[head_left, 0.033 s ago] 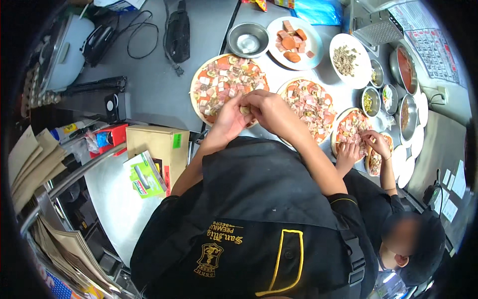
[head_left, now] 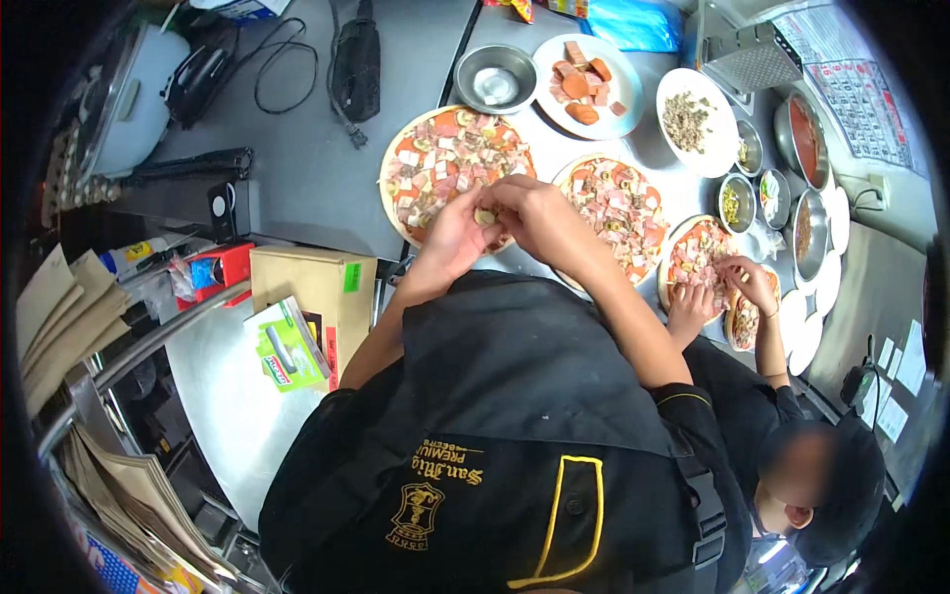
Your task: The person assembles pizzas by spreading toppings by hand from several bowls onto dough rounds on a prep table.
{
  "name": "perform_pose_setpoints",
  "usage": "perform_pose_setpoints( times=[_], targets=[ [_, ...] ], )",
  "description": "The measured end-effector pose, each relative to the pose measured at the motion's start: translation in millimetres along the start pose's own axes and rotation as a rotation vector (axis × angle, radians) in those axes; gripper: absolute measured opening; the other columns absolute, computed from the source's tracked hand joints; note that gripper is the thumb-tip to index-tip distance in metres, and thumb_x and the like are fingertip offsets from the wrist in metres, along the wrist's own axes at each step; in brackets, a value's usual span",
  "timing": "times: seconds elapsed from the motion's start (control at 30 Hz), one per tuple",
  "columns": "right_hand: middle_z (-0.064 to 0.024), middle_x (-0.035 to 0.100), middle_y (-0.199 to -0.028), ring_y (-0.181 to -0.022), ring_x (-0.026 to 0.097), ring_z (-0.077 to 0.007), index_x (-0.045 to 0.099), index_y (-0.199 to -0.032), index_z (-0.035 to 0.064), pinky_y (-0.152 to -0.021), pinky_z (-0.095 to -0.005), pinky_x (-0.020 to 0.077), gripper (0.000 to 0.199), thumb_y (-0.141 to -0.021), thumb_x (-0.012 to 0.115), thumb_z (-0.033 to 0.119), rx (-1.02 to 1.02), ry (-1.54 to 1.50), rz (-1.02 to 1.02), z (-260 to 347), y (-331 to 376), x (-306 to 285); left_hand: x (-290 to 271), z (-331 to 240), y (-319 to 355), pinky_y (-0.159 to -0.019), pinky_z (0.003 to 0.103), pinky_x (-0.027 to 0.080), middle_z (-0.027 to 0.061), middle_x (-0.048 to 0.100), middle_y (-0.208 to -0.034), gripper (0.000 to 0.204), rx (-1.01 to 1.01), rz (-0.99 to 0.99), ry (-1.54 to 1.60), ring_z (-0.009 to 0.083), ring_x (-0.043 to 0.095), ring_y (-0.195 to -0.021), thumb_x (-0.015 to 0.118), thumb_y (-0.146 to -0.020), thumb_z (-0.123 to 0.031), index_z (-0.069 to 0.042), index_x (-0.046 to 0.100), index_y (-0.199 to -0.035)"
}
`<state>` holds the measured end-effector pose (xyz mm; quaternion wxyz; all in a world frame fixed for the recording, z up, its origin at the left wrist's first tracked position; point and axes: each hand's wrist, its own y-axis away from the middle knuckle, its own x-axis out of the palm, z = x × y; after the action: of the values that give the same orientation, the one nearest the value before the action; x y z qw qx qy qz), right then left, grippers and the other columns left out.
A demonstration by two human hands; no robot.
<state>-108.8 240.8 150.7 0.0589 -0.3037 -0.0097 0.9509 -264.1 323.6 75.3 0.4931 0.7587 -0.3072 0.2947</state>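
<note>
Over the near edge of the left pizza (head_left: pixel 465 148), both my hands come together. That raw pizza carries red sauce, pink ham squares and mushroom slices. My left hand (head_left: pixel 453 241) is cupped palm up, holding a small pale topping slice (head_left: pixel 484 216) that looks like mushroom. Above it, my right hand (head_left: pixel 532 210) is closed, its fingertips pinched together at the left palm; what is between them is hidden. Right of my hands lies a second topped pizza (head_left: pixel 618 218).
Beyond the pizzas stand a metal bowl (head_left: pixel 495 81), a plate of cut ham (head_left: pixel 616 87) and a white bowl of cooked mince (head_left: pixel 705 139). At right, a co-worker's hands (head_left: pixel 698 305) touch a smaller pizza (head_left: pixel 701 246). A cardboard box (head_left: pixel 297 269) sits at my left.
</note>
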Motion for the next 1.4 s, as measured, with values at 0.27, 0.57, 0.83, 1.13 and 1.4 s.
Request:
perform_pose_setpoints(
  times=[0.27,0.57,0.83,1.13,1.4],
  targets=[
    [-0.0093,0.075,-0.091,-0.081,0.073,-0.0171,0.072,-0.105,0.0004,-0.073,-0.0323,0.0587,0.016,-0.089,0.074,0.002,0.171,-0.126,-0.003,-12.8,-19.3,5.8,2.0,-19.6,11.5,-0.096,0.039,0.057,0.0085,0.065,-0.121,0.028,0.231,-0.007,-0.122,0.0217,0.066,-0.113,0.054,-0.106,-0.016,0.002,0.060,-0.127],
    [-0.0027,0.072,-0.085,-0.073,0.065,-0.0079,0.072,-0.105,0.0000,-0.067,-0.0239,0.0527,0.020,-0.087,0.079,0.003,0.312,-0.248,0.071,-37.9,-70.7,34.8,-37.2,-46.6,13.1,-0.080,0.027,0.060,0.0092,0.073,-0.104,0.027,0.446,-0.131,-0.519,0.0153,0.072,-0.088,0.072,-0.097,-0.010,0.003,0.069,-0.121],
    [-0.0056,0.074,-0.083,-0.073,0.069,-0.0108,0.075,-0.098,0.0030,-0.067,-0.0278,0.0546,0.016,-0.084,0.079,0.008,0.191,-0.068,0.105,-46.4,-95.7,57.4,-48.9,-66.6,32.1,-0.082,0.031,0.060,0.0175,0.073,-0.110,0.027,0.525,-0.400,-0.571,0.0216,0.074,-0.089,0.060,-0.101,-0.009,0.007,0.062,-0.123],
    [-0.0075,0.075,-0.079,-0.059,0.072,-0.0157,0.076,-0.104,0.0027,-0.060,-0.0308,0.0568,0.020,-0.088,0.074,0.014,0.180,0.017,0.154,-51.7,-102.1,73.2,-59.3,-76.1,52.6,-0.095,0.038,0.057,0.0246,0.066,-0.124,0.033,0.534,-0.387,-0.432,0.0289,0.070,-0.105,0.048,-0.102,-0.007,0.012,0.057,-0.127],
    [-0.0102,0.078,-0.087,-0.084,0.077,-0.0241,0.074,-0.112,0.0030,-0.076,-0.0362,0.0587,0.025,-0.090,0.072,0.013,0.206,-0.001,0.004,-58.2,-111.5,58.3,-55.8,-74.8,39.2,-0.086,0.034,0.058,0.0173,0.069,-0.117,0.028,0.567,-0.337,-0.459,0.0225,0.071,-0.096,0.061,-0.101,-0.007,0.009,0.061,-0.124]
  ],
)
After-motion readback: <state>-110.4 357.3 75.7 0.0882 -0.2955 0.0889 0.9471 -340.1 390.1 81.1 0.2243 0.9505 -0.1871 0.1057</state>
